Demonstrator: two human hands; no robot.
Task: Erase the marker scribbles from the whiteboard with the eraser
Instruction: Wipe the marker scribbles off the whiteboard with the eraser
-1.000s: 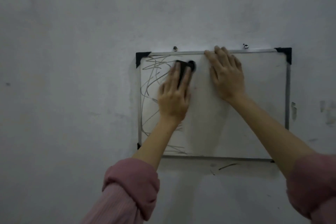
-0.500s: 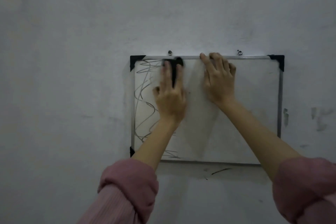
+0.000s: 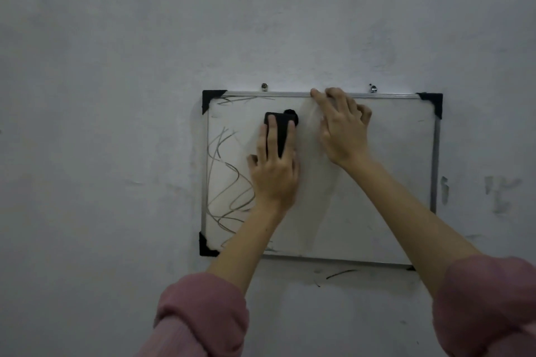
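Observation:
A small whiteboard (image 3: 377, 197) with a metal frame and black corner caps hangs on the wall. Grey marker scribbles (image 3: 229, 182) cover its left strip, with a few strokes under the top edge. My left hand (image 3: 275, 171) presses a black eraser (image 3: 280, 127) flat against the board's upper left part, fingers straight along the eraser. My right hand (image 3: 342, 127) lies against the board near its top edge, fingertips at the frame, the outer fingers bent. The board's middle and right parts look wiped.
Two screws (image 3: 264, 86) stick out of the grey wall just above the board. A dark marker streak (image 3: 339, 273) marks the wall below the bottom frame. Paint chips (image 3: 500, 191) show at the right. Pink sleeves cover both forearms.
My left hand has slid the eraser up to the top edge and back down, clearing scribbles in the upper left. My right hand stayed at the top frame; its outer fingers have bent.

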